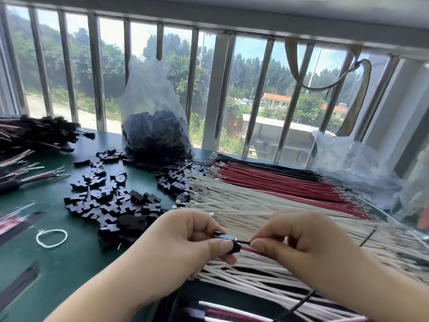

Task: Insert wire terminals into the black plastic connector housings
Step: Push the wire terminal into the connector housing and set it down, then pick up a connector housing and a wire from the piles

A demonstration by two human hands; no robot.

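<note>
left hand [185, 238] pinches the black housing [228, 243] above the white wires [267, 219], right hand [299, 238] closed on the black wire [243, 241] at its mouth (red wire [253, 250] seems seated), risk: angled push bends the terminal.

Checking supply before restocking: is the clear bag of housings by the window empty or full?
Partly full. The clear bag stands upright, its lower part dark with black housings; the upper part is slack and empty.

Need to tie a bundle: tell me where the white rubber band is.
The white rubber band lies on the green table, lower left in the head view, left of the loose black housings.
</note>
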